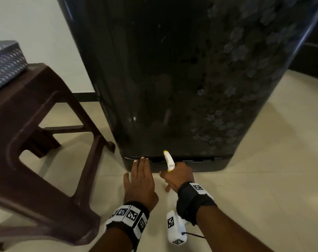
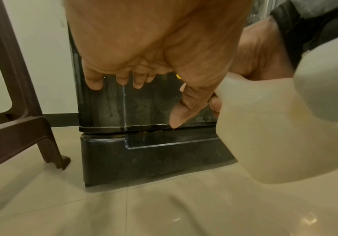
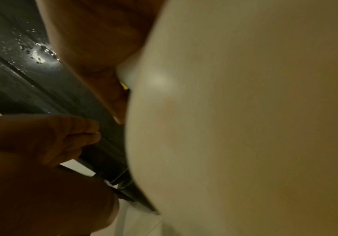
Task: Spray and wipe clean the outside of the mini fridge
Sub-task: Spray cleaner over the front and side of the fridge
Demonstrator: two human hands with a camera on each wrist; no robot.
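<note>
My left hand (image 1: 140, 180) lies flat, fingers straight, at the mini fridge (image 1: 172, 79) base on the floor (image 1: 263, 179). My right hand (image 1: 178, 176) grips the spray bottle (image 1: 168, 160), aimed there. No readable writing.

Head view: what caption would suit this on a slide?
Right hand aims a spray bottle at the dark fridge's base while the open left hand reaches beside it.

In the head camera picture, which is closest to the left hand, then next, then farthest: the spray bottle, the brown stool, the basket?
From the left hand:
1. Spray bottle, just to its right, gripped by the right hand.
2. Brown stool, on the left.
3. Basket, far upper left, on top of the stool.
</note>
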